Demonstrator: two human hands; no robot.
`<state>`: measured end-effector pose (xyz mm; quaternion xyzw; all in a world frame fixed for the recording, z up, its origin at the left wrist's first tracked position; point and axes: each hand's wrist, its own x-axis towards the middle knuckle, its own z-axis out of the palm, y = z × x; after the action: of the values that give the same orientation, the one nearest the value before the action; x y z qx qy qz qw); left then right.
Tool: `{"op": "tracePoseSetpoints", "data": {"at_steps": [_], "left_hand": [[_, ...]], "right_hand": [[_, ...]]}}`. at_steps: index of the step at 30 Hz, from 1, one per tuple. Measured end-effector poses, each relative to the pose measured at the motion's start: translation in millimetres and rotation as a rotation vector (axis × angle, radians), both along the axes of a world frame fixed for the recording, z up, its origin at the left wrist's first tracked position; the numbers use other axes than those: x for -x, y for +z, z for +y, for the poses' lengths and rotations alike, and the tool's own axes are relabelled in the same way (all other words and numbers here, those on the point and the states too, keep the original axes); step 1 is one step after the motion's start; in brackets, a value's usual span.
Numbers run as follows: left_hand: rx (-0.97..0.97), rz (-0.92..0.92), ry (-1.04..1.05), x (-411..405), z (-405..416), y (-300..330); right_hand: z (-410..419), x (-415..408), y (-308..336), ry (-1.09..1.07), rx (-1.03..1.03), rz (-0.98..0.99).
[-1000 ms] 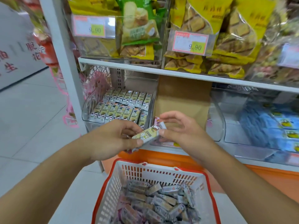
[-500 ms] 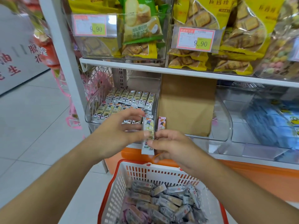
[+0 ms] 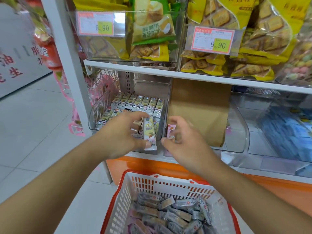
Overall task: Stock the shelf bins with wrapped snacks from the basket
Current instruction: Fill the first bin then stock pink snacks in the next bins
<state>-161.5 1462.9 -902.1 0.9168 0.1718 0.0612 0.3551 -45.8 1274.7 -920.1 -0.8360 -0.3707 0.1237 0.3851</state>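
My left hand (image 3: pixel 121 134) pinches a yellow-and-white wrapped snack bar (image 3: pixel 149 134) upright at the front of a clear shelf bin (image 3: pixel 94 115). Rows of the same bars (image 3: pixel 138 103) fill that bin. My right hand (image 3: pixel 184 139) hovers just to the right with fingers loosely curled and holds nothing. It partly hides a pink wrapped snack (image 3: pixel 170 130) in the neighbouring bin. Below, a red and white basket (image 3: pixel 152 183) holds several grey wrapped snacks (image 3: pixel 170 213).
A brown cardboard divider (image 3: pixel 199 108) stands in the middle bin. Blue packs (image 3: pixel 287 132) fill the clear bin at the right. The upper shelf (image 3: pixel 185 75) carries bins of yellow and green biscuit bags with price tags. Grey tiled floor lies at the left.
The snack bar turned from lying across both hands to upright. My right hand let go of it, and my left hand carried it forward to the bin.
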Motion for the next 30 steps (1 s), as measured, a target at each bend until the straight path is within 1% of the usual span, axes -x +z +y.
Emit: {"op": "tracePoseSetpoints", "data": {"at_steps": [1,2,3,5,8,13,20,26,28,30], "left_hand": [[-0.06,-0.005,0.002,-6.9,7.0,1.5],[-0.115,-0.009,-0.005,-15.1,13.9,2.2],[-0.154,-0.009,-0.017,-24.1,20.4,2.1],[-0.19,0.021,-0.05,-44.2,30.6,0.1],[-0.236,0.128,-0.081,-69.5,39.9,-10.6],[-0.325,0.284,-0.125,-82.7,44.2,-34.3],[-0.362,0.334,-0.127,-80.7,41.3,-35.5],[-0.295,0.284,-0.109,-67.3,38.6,-31.8],[-0.252,0.21,-0.082,-56.7,33.7,-28.8],[-0.189,0.074,-0.02,-43.0,24.4,-25.7]], "right_hand": [[-0.9,-4.9,1.6,0.042,0.013,-0.12],[-1.1,-10.3,0.0,0.096,0.037,-0.174],[-1.2,-14.5,-2.7,0.144,0.064,-0.186],[-1.0,-19.9,-10.7,0.196,0.101,-0.174],[-1.0,-22.2,-18.5,0.208,0.091,-0.177],[-1.6,-24.1,-26.0,0.22,0.072,-0.172],[-2.4,-22.9,-28.5,0.242,0.071,-0.189],[-4.2,-21.5,-26.8,0.247,0.077,-0.191],[-6.1,-19.2,-23.7,0.244,0.072,-0.187],[-8.0,-14.5,-19.6,0.232,0.039,-0.202]]}}
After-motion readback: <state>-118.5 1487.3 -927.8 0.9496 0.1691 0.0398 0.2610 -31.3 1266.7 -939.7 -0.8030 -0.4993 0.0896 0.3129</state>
